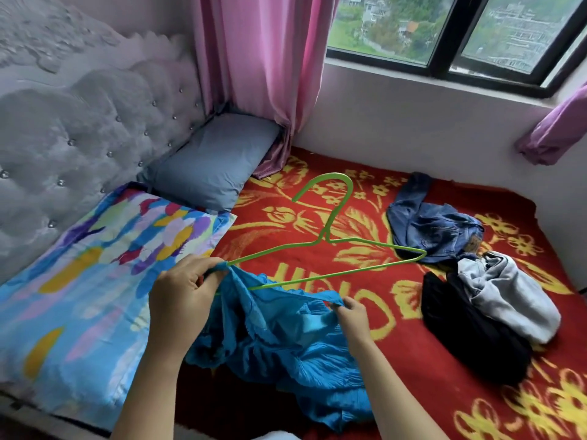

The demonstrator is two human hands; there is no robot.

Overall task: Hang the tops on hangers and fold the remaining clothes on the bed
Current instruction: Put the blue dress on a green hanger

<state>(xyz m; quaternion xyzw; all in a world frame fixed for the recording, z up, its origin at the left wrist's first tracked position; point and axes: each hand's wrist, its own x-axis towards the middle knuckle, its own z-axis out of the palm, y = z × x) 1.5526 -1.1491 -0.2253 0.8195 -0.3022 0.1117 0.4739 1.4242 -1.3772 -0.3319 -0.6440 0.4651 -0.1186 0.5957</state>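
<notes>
Over the red and yellow floral blanket (317, 217): I see a thin green wire hanger (324, 235) held just above the bed, hook pointing away from me and tilted toward the window.
Left hand (182, 292): at the hanger's left tip, fingers curled and pinching bunched blue cloth against the wire there.
Right hand (351, 315): just below the hanger's bottom bar, fingers and thumb pinching an edge of the same cloth, which is pulled taut between my two hands.
Bright blue crinkled top (286, 338): its upper edge covers the hanger's left tip; the rest hangs and pools below the hanger, on the blanket.
Crumpled dark blue jeans (435, 230): on the blanket at the hanger's right tip, which shows in front of them.
Light grey garment (508, 296): right of the hanger, past the jeans, lying on top of a black garment (470, 338).
Blue pillow with multicoloured brush-stroke print (95, 281): left of the hanger, beside my left hand.
Plain grey-blue pillow (216, 160): beyond the hanger's left side.
Grey tufted headboard (79, 128): far left of the hanger, behind both pillows.
Pink curtain (263, 74): beyond the hanger's hook.
Dark-framed window (444, 27): beyond the hanger, up and to the right.
</notes>
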